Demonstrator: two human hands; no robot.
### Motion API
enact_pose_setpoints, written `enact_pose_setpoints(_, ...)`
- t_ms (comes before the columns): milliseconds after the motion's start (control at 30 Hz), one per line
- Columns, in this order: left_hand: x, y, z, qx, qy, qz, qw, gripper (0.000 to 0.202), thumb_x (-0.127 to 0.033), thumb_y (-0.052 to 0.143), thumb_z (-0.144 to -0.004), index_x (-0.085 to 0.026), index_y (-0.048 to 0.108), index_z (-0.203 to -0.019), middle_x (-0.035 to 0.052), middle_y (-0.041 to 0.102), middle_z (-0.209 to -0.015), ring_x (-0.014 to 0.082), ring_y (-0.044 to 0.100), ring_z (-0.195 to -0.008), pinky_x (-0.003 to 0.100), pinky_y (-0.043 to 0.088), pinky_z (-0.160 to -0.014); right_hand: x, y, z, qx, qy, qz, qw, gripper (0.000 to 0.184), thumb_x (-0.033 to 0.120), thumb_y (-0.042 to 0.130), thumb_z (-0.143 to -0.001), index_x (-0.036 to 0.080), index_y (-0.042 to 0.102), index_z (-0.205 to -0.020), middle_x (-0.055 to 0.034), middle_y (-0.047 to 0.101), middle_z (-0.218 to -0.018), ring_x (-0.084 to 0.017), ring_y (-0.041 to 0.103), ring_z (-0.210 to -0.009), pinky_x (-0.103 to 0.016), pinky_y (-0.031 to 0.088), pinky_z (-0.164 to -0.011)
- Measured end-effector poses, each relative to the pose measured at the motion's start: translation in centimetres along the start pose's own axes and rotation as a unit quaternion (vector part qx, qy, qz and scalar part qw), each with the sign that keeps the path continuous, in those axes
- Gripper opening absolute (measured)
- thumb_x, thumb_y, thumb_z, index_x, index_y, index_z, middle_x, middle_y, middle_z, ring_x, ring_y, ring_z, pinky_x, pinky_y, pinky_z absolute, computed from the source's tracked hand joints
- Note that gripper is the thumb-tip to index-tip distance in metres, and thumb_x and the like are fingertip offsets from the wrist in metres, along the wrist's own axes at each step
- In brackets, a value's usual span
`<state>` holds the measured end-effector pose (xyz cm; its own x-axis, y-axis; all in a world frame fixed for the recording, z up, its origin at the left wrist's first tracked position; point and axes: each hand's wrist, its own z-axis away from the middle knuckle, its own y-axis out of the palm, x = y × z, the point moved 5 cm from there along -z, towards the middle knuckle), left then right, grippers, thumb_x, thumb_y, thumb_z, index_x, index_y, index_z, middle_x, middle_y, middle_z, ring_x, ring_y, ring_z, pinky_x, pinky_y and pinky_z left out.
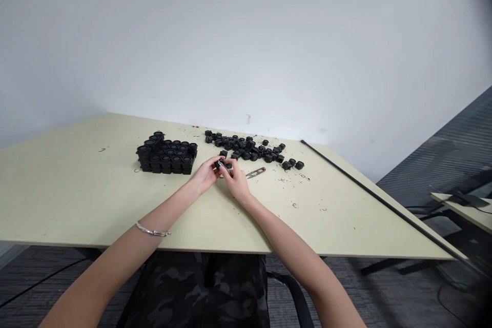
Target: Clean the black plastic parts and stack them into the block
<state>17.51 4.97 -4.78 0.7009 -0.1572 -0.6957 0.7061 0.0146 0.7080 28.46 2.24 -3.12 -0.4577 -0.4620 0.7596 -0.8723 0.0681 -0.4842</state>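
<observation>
My left hand (208,175) is closed around a small black round-capped part (217,163) above the table. Close against it, my right hand (237,183) pinches a slim silvery tool (223,165), whose tip meets the black part; its exact kind is too small to make out. Just right of my right hand lies a pair of thread snips (255,172) on the table. Beyond both hands spreads a loose heap of similar black parts (246,147). To the left, more of them stand in a neat stacked block (169,158), with a higher row along its left side.
The pale yellow table (115,205) meets a white wall (246,36) at the back. A long black strip (369,192) runs along its right side. Thin black trimmings (295,205) are scattered over the tabletop. A chair armrest (294,297) shows below the front edge.
</observation>
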Motion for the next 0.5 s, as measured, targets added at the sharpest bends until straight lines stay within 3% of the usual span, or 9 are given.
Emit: enact_pose_setpoints(500, -0.09, 0.30, 0.35, -0.003, 0.000, 0.001, 1.000, 0.009, -0.012, 0.058, -0.075, -0.012, 0.067, -0.074, 0.0020, 0.062, -0.071, 0.0077, 0.055, -0.058, 0.019, 0.046, -0.054, -0.10, 0.06, -0.04, -0.001, 0.000, 0.000, 1.000, 0.034, 0.047, 0.044, -0.086, 0.024, 0.052, -0.109, 0.0078, 0.044, -0.050, -0.012, 0.042, -0.046, -0.022, 0.028, -0.050)
